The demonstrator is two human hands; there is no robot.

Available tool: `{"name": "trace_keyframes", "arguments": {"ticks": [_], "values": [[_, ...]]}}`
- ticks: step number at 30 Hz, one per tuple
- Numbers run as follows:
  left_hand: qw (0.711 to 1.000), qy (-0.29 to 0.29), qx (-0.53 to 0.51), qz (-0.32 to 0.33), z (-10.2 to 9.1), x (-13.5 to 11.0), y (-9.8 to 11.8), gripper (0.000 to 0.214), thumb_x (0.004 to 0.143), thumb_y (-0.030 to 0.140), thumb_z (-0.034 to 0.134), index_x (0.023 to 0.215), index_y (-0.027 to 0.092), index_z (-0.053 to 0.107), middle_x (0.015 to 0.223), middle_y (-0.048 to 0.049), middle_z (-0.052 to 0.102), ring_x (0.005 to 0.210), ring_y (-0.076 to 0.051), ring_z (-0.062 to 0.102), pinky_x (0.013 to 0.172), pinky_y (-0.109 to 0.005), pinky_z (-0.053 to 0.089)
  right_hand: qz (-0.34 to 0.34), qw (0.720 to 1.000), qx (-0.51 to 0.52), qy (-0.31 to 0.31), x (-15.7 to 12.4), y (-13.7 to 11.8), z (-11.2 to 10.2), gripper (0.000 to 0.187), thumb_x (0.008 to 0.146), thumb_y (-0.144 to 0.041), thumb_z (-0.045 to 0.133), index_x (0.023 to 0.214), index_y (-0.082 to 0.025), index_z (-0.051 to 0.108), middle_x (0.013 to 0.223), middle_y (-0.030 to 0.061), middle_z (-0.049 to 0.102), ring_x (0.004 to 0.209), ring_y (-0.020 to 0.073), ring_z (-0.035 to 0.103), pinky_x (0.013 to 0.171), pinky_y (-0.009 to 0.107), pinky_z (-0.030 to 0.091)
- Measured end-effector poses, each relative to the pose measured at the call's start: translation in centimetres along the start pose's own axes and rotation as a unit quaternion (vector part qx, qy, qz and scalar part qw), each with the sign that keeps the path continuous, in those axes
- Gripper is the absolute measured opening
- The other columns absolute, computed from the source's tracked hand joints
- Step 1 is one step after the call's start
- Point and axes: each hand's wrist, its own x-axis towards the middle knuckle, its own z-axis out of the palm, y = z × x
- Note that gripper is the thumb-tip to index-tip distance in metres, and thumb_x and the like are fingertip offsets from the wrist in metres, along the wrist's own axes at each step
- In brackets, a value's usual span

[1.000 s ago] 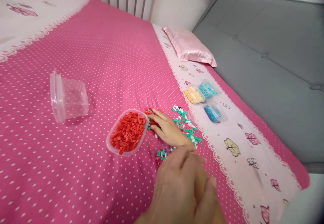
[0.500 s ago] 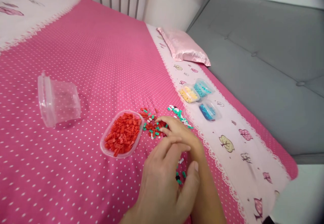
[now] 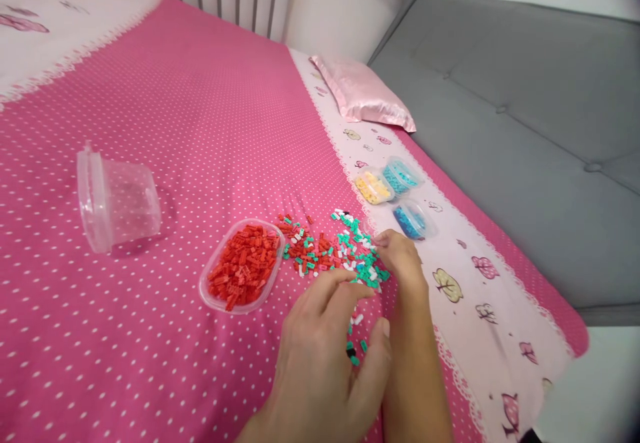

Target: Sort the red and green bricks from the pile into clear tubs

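Note:
My left hand (image 3: 325, 343) hovers in the foreground, its fingers curved, its thumb held apart, and nothing visible in its grasp. My right hand (image 3: 401, 256) is at the right edge of a loose pile of small toy bricks, fingers bunched together; anything between the fingertips is too small to make out. Green and white bricks (image 3: 367, 256) lie beside its fingertips. To their left spread mostly red bricks (image 3: 325, 251), with some green and white among them. A clear tub of red bricks (image 3: 244, 263) stands left of the pile. My left hand partly hides several scattered pieces.
An empty clear container (image 3: 127, 199) lies on its side at the left. Small tubs of yellow bricks (image 3: 373, 186), turquoise bricks (image 3: 400, 175) and blue bricks (image 3: 411, 221) rest beyond the pile. A pink pillow (image 3: 365, 93) lies near the grey headboard (image 3: 520, 96).
My right hand has moved right, from above the red bricks to the edge of the green and white ones, uncovering the middle of the pile. My left hand has barely moved.

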Motion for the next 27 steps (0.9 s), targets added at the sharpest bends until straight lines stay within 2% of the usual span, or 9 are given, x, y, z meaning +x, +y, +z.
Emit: {"name": "trace_keyframes", "arguments": {"ticks": [4,7,11,13,15,16,20,23,27], "values": [[0.989,0.083,0.121,-0.021,-1.2,0.8,-0.7,0.021,0.079,0.024,0.055,0.099,0.02,0.058,0.106,-0.0064,0.058,0.102,-0.019,0.053,0.091,-0.037,0.042,0.052,0.998,-0.019,-0.017,0.3,-0.3,0.2,0.03,0.072,-0.016,0.052,0.099,-0.023,0.062,0.103,0.008,0.065,0.092,0.0214,0.061,0.071,0.028,0.043],[0.953,0.13,0.261,-0.079,-2.8,1.7,-2.1,0.036,0.075,0.034,0.059,0.107,0.017,0.056,0.112,-0.0108,0.056,0.109,-0.026,0.049,0.095,-0.044,0.038,0.049,0.998,-0.023,-0.028,0.3,-0.5,0.2,0.029,0.073,-0.014,0.048,0.098,-0.021,0.062,0.102,0.0099,0.064,0.093,0.0238,0.06,0.073,0.031,0.043],[0.895,0.114,0.397,-0.168,-4.5,2.3,-4.5,0.057,0.068,0.042,0.064,0.116,0.013,0.051,0.122,-0.0177,0.049,0.113,-0.034,0.046,0.096,-0.047,0.035,0.029,0.998,0.015,0.054,0.1,-0.4,-0.3,0.032,0.075,-0.013,0.044,0.104,-0.012,0.057,0.104,0.0172,0.06,0.099,0.0271,0.056,0.081,0.037,0.042],[0.874,0.091,0.432,-0.202,-4.8,2.4,-5.3,0.065,0.067,0.046,0.064,0.12,0.012,0.048,0.125,-0.0196,0.046,0.114,-0.035,0.045,0.096,-0.047,0.035,-0.015,0.988,0.103,0.11,-0.3,-0.6,-1.0,0.029,0.076,-0.015,0.043,0.103,-0.011,0.055,0.1,0.0163,0.059,0.097,0.0259,0.055,0.086,0.039,0.041],[0.866,0.06,0.444,-0.222,-4.8,2.3,-5.6,0.069,0.068,0.049,0.062,0.123,0.012,0.044,0.126,-0.0203,0.045,0.114,-0.036,0.045,0.093,-0.046,0.038,-0.077,0.957,0.254,0.119,-1.0,-1.1,-2.0,0.024,0.077,-0.02,0.045,0.099,-0.014,0.054,0.094,0.0105,0.059,0.09,0.0221,0.055,0.085,0.038,0.042],[0.864,0.044,0.447,-0.228,-4.7,2.3,-5.7,0.069,0.07,0.05,0.06,0.124,0.012,0.043,0.126,-0.0202,0.045,0.113,-0.036,0.046,0.091,-0.046,0.039,-0.104,0.93,0.34,0.098,-1.5,-1.4,-2.5,0.022,0.077,-0.024,0.048,0.098,-0.017,0.053,0.09,0.007,0.058,0.085,0.0198,0.055,0.083,0.037,0.043],[0.862,-0.001,0.457,-0.221,-4.5,2.4,-5.5,0.059,0.073,0.046,0.055,0.122,0.015,0.044,0.122,-0.0177,0.049,0.106,-0.035,0.05,0.084,-0.045,0.042,-0.141,0.793,0.588,-0.073,-3.5,-3.3,-4.4,0.021,0.072,-0.028,0.061,0.091,-0.021,0.054,0.08,-0.0015,0.053,0.07,0.0122,0.053,0.073,0.029,0.046],[0.875,-0.022,0.446,-0.189,-4.5,2.4,-5.6,0.052,0.071,0.039,0.055,0.118,0.017,0.046,0.113,-0.0137,0.055,0.099,-0.032,0.053,0.082,-0.043,0.042,-0.127,0.721,0.661,-0.166,-4.3,-4.5,-4.8,0.019,0.07,-0.025,0.065,0.087,-0.022,0.056,0.08,-0.0017,0.053,0.069,0.0104,0.053,0.072,0.027,0.047],[0.902,-0.082,0.409,-0.113,-4.5,2.1,-6.1,0.054,0.067,0.031,0.054,0.119,0.017,0.047,0.114,-0.0121,0.056,0.1,-0.03,0.053,0.083,-0.042,0.041,-0.115,0.68,0.679,-0.252,-4.5,-5.2,-4.5,0.018,0.07,-0.023,0.066,0.087,-0.021,0.06,0.084,-0.0001,0.057,0.07,0.0102,0.054,0.069,0.026,0.048]]}}
